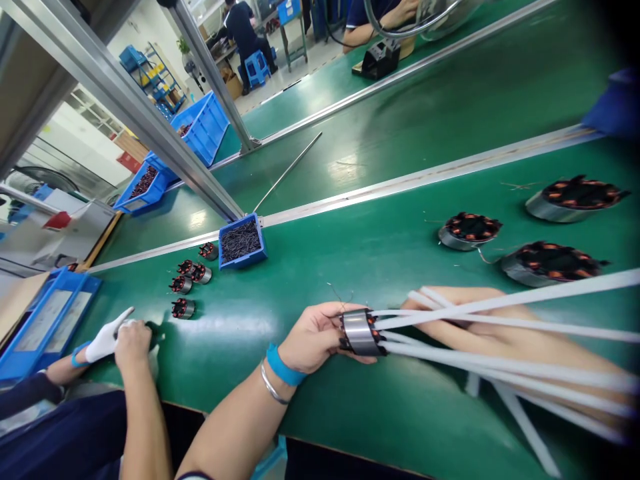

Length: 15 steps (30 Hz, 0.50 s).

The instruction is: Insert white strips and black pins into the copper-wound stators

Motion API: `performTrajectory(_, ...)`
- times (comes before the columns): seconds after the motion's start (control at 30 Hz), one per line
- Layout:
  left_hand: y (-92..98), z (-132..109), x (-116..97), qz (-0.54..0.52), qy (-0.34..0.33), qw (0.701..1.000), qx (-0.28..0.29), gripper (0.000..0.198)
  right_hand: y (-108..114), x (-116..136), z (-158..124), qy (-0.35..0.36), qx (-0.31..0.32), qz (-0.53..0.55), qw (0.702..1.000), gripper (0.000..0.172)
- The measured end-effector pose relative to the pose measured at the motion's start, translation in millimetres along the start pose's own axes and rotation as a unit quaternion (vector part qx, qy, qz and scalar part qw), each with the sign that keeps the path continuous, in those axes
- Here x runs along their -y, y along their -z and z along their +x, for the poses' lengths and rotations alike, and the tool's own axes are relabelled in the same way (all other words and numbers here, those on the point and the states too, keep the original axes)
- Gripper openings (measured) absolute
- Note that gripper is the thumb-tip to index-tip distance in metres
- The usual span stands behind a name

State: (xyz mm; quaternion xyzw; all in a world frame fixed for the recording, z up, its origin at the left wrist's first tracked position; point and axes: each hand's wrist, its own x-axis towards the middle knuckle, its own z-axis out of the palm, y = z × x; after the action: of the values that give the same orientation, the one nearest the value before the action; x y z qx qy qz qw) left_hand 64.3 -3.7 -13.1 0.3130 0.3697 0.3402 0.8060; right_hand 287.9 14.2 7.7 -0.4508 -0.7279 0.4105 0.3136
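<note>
My left hand [317,333] is closed around a small motor stator [359,332], a metal ring with black insulation and copper windings, held on its side above the green bench. Several long white strips [550,294] run from the stator's right face toward the right edge. Behind them, my right hand [480,339] is closed on some of the strips, its fingers partly hidden. Thin wire ends stick up behind the stator. Farther back on the right lie other stators, one smaller [470,231] and two larger-looking ones [573,199].
At left, a co-worker's hands [133,343], one gloved, hold a dark part. Several stators [183,308] stand near them, beside a blue bin [243,241] of short black pieces. A metal rail [425,165] crosses the bench; a thin rod [290,170] lies beyond it.
</note>
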Motion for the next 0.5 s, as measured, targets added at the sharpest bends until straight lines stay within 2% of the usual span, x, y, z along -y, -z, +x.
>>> performTrajectory(0.1, -2.2, -1, 1, -0.011, -0.003, 1.0, 0.006, 0.051, -24, -8, -5, -0.017, -0.029, -0.006, 0.999, 0.038)
performTrajectory(0.2, -5.5, -1, 3, 0.013, -0.029, 0.999, -0.026, 0.052, -35, -17, -10, -0.019, -0.061, -0.005, 0.998, 0.034)
performTrajectory(0.37, -8.4, -1, 12, 0.075, -0.054, 0.992, -0.083, 0.054, -32, -15, -8, -0.021, -0.028, -0.014, 0.999, 0.028)
performTrajectory(0.5, -8.0, -1, 20, 0.115, -0.077, 0.986, -0.096, 0.043, -31, -11, -3, -0.01, -0.023, -0.012, 1.0, 0.018)
